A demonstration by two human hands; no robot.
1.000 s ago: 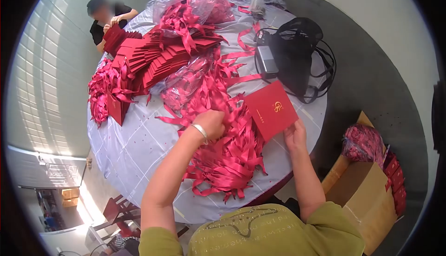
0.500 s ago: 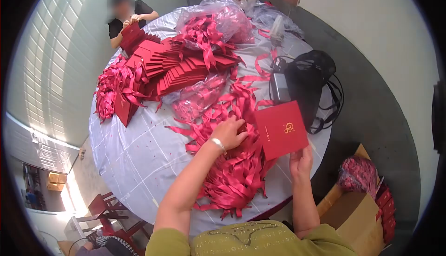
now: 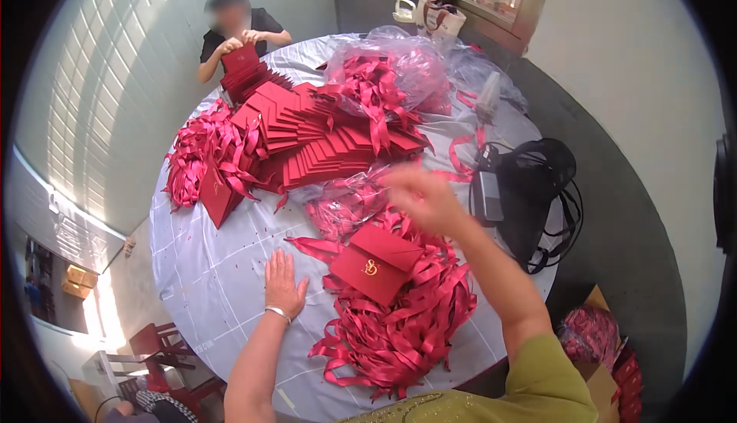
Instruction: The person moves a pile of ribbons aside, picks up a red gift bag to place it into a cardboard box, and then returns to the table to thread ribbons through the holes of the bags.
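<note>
My left hand (image 3: 283, 285) lies flat on the white tablecloth (image 3: 215, 269), fingers spread and nothing in it. Left of the black bag, my right hand (image 3: 421, 196) is raised over the ribbons; motion blurs its fingers, and what it holds, if anything, cannot be made out. Between and below the hands, a red envelope-like folder (image 3: 376, 263) with a gold emblem rests on a big heap of red ribbons (image 3: 399, 338). A plastic bag of ribbons (image 3: 345, 206) lies just behind the folder.
Fanned red folders (image 3: 322, 158) cover the table's far middle, beside more ribbons (image 3: 207, 147). A black bag (image 3: 530, 185) with straps lies at the right. Across the table a co-worker (image 3: 242, 31) handles a red folder. A carton (image 3: 599, 381) stands on the floor, lower right.
The red folder has gone from my right hand to the ribbon heap. My left hand has moved off the ribbons onto the cloth. My right hand has moved forward and left. The view has shifted.
</note>
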